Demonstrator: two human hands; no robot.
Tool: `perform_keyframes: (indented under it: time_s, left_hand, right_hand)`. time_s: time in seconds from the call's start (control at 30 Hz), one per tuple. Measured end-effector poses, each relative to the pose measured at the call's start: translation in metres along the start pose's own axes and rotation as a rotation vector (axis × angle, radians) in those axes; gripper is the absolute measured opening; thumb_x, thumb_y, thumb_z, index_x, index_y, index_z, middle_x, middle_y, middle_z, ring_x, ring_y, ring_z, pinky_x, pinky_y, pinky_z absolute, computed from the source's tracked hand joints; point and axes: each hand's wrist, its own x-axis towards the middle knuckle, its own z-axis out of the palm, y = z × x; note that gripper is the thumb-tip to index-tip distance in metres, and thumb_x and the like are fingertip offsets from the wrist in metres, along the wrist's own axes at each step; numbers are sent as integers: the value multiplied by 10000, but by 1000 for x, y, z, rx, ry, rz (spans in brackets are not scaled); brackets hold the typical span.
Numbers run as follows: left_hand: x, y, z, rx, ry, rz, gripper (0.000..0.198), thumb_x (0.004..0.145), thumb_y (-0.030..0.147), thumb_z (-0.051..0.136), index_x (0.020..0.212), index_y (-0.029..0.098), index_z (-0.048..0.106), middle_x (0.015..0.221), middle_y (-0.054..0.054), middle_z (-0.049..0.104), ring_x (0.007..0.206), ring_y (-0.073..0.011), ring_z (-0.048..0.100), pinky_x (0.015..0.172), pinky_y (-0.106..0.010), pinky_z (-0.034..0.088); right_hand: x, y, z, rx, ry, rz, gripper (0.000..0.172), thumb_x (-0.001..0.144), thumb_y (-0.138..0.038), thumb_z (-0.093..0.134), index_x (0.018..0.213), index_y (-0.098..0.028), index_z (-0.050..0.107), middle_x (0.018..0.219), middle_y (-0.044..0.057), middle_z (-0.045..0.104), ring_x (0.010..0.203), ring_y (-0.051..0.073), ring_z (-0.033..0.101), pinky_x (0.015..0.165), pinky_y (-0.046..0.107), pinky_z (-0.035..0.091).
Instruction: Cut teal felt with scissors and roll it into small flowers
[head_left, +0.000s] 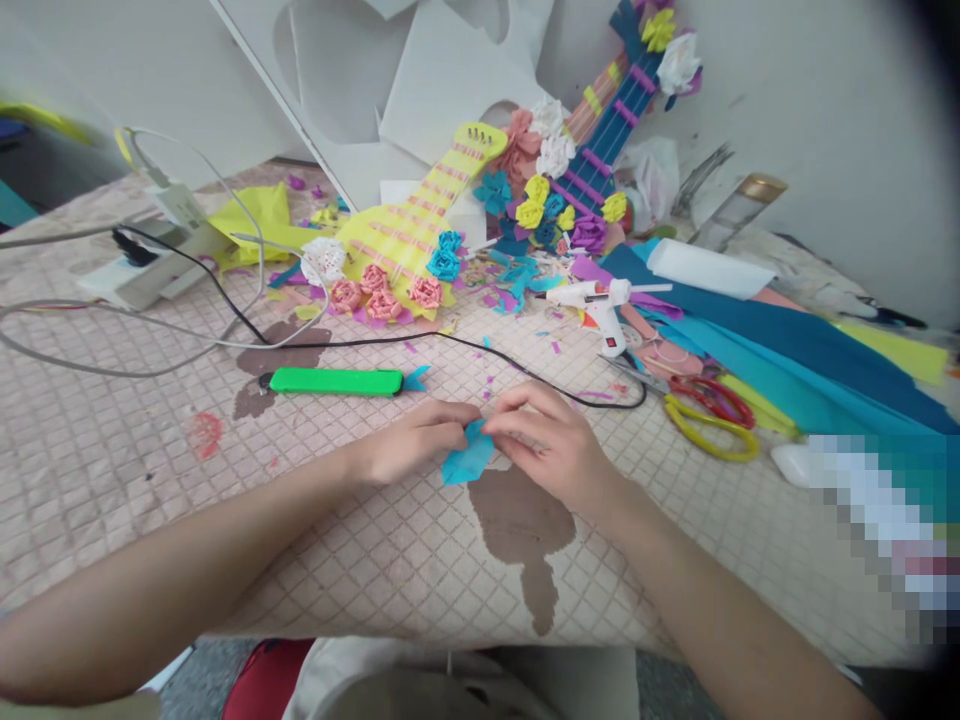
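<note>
A small piece of light blue paper (468,460) is pinched between my two hands above the table. My left hand (417,440) grips its left edge between thumb and fingers. At its upper right corner, the fingertips of my right hand (553,440) are closed on the same piece. Beyond my left hand lies a bright green case (336,382), with a scrap of blue paper (417,378) at its right end.
A white glue gun (600,305) with a black cord lies ahead, beside scissors (711,425) with red and yellow handles. Paper guitars, one yellow (409,225) and one blue (607,135), stand at the back. Coloured paper sheets (795,340) lie right; a power strip (142,270) sits left.
</note>
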Motion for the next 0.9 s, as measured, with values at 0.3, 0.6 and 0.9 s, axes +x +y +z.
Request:
perform_keyframes:
  time_s: [0.3, 0.6, 0.9]
  left_hand:
    - [-1, 3, 2, 30, 306, -5, 136, 817, 279, 389, 790, 173, 470, 725, 5, 479, 648, -124, 436, 582, -246, 379]
    - [-4, -4, 2, 516, 119, 166, 109, 726, 124, 519, 790, 159, 601, 811, -41, 556, 766, -155, 519, 709, -279, 420]
    - [-1, -11, 6, 577, 128, 184, 120, 769, 158, 514, 839, 154, 612, 814, -49, 567, 768, -161, 529, 689, -276, 425]
  right_hand:
    - [-2, 7, -5, -282, 57, 130, 188, 794, -92, 519, 772, -231, 643, 782, 34, 614, 812, 191, 537, 758, 351, 426]
    - [-7, 20, -7, -282, -240, 272, 139, 741, -99, 603, 713, -217, 672, 723, 6, 647, 731, 170, 550, 712, 316, 412]
    - [-4, 14, -8, -255, -271, 296, 144, 729, -91, 604, 667, -208, 661, 686, 0, 639, 711, 161, 553, 697, 312, 400]
